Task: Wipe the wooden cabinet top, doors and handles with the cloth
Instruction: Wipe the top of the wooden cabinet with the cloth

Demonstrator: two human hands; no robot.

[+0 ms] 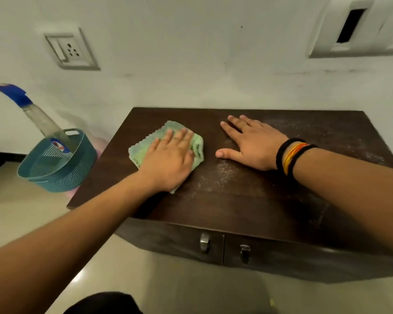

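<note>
Left hand [170, 159] flat on cloth [196, 143], dusty wooden cabinet top [247, 196], white wall [191, 64]

The left hand [168, 164] hides much of the cloth [145, 150].

- A room in a home — plain painted wall [191, 53] with a household switch-and-socket plate [72, 49] set into it.
- Low dark wooden cabinet [247, 200] against that wall, two small doors with metal handles [204, 242].
- Pale tiled floor [27, 200] with a dark skirting strip.
- Teal plastic basket [59, 162] on the floor holding a cleaning bottle [39, 116] — ordinary household gear.
</note>
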